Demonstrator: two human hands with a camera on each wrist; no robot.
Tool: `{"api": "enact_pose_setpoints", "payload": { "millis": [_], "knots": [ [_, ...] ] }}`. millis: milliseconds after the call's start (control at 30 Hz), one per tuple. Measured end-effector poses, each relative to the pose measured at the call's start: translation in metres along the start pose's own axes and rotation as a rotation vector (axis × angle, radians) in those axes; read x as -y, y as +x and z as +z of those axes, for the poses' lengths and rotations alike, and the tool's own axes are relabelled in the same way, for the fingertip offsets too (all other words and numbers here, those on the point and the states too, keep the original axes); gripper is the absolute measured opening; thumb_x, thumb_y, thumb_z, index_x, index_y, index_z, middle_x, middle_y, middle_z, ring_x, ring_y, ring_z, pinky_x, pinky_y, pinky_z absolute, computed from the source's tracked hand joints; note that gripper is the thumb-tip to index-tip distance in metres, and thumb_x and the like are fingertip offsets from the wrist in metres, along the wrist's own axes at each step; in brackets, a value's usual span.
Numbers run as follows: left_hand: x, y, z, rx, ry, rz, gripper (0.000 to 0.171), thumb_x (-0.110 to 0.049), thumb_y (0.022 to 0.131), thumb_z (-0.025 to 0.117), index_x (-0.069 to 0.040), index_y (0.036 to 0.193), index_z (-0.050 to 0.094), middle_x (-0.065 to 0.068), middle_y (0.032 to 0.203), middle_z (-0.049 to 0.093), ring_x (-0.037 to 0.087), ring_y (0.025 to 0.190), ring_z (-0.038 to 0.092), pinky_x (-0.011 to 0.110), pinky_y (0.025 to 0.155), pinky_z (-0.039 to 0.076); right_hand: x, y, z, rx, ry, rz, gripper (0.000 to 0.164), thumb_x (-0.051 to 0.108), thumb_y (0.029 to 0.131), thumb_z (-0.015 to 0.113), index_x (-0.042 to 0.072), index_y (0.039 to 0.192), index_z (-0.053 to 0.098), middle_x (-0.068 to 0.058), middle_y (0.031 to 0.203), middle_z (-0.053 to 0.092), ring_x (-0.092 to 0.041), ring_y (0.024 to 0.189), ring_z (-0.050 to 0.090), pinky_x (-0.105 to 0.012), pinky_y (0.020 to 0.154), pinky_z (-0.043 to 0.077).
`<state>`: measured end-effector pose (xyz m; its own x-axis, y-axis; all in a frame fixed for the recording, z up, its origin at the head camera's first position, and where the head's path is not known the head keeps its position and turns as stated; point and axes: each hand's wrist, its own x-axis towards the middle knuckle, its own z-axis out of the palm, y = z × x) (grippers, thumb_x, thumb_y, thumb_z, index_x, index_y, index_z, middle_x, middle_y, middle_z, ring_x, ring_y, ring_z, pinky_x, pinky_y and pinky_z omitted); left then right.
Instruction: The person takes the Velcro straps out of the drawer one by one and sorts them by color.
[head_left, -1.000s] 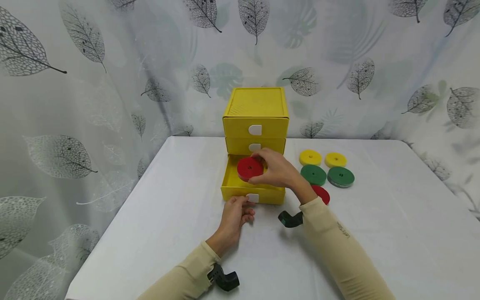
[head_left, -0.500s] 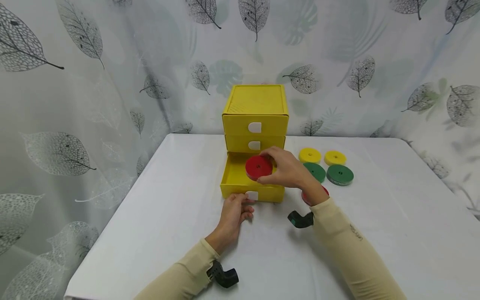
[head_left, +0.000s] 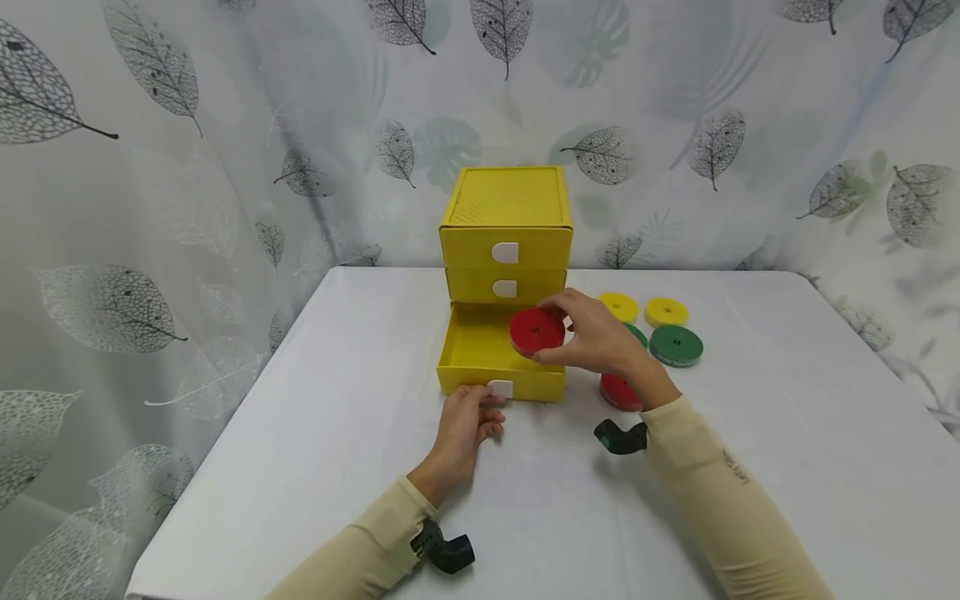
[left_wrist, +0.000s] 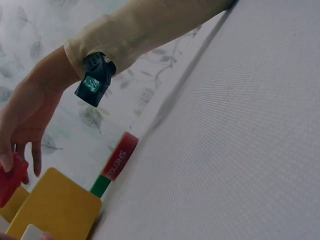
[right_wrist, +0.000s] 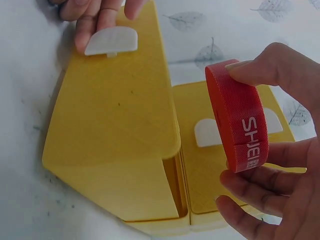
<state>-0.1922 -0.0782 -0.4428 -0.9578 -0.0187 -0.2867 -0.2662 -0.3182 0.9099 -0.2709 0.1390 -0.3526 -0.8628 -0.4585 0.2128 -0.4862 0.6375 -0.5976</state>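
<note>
In the head view my right hand [head_left: 592,335] pinches a red ribbon roll [head_left: 537,332] by its edge, above the right side of the pulled-out yellow drawer [head_left: 472,346]. White lettering shows along the roll's woven side in the right wrist view, with the thumb on one edge and fingers on the other. My left hand [head_left: 461,427] is at the front of that bottom drawer, its fingers at the white handle tab [right_wrist: 114,41], thumb and fingers on either side of it. The two upper drawers of the yellow cabinet [head_left: 510,200] are closed.
Right of the cabinet, several rolls lie on the white table [head_left: 337,358]: two yellow ones, including a yellow roll [head_left: 666,312], two green ones, including a green roll [head_left: 677,344], and another red roll [head_left: 619,392]. A leaf-patterned curtain [head_left: 225,167] hangs behind.
My right hand has moved rightward with the red ribbon roll, from over the drawer's middle to its right side. My left hand has stayed at the drawer's handle tab.
</note>
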Motion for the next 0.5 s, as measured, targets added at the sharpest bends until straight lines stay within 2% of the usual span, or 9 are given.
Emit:
{"api": "enact_pose_setpoints", "payload": {
  "millis": [200, 400, 500],
  "knots": [
    [0.000, 0.000, 0.000, 0.005, -0.005, 0.002, 0.018, -0.017, 0.107, 0.053, 0.000, 0.115, 0.051, 0.023, 0.115, 0.067, 0.015, 0.068, 0.058, 0.023, 0.062, 0.053, -0.004, -0.006, -0.008, 0.004, -0.025, 0.055, 0.073, 0.028, 0.078, 0.090, 0.002, 0.137, 0.057, -0.010, 0.124, 0.062, -0.028, 0.113, 0.057, -0.048, 0.091, 0.057],
    [0.000, 0.001, -0.001, 0.005, -0.007, 0.006, 0.017, -0.016, 0.107, 0.053, 0.000, 0.114, 0.051, 0.023, 0.114, 0.067, 0.014, 0.067, 0.057, 0.022, 0.062, 0.053, -0.011, -0.011, -0.013, 0.001, -0.025, 0.045, 0.071, 0.027, 0.079, 0.089, 0.000, 0.136, 0.057, -0.011, 0.123, 0.062, -0.029, 0.113, 0.057, -0.052, 0.095, 0.055],
    [0.000, 0.001, -0.001, 0.008, -0.008, 0.009, 0.018, -0.016, 0.107, 0.052, 0.000, 0.114, 0.050, 0.022, 0.113, 0.067, 0.014, 0.067, 0.057, 0.022, 0.062, 0.053, -0.015, -0.013, -0.016, 0.003, -0.035, 0.059, 0.069, 0.026, 0.079, 0.089, 0.001, 0.136, 0.058, -0.010, 0.122, 0.062, -0.028, 0.112, 0.057, -0.050, 0.092, 0.056]
  ]
}}
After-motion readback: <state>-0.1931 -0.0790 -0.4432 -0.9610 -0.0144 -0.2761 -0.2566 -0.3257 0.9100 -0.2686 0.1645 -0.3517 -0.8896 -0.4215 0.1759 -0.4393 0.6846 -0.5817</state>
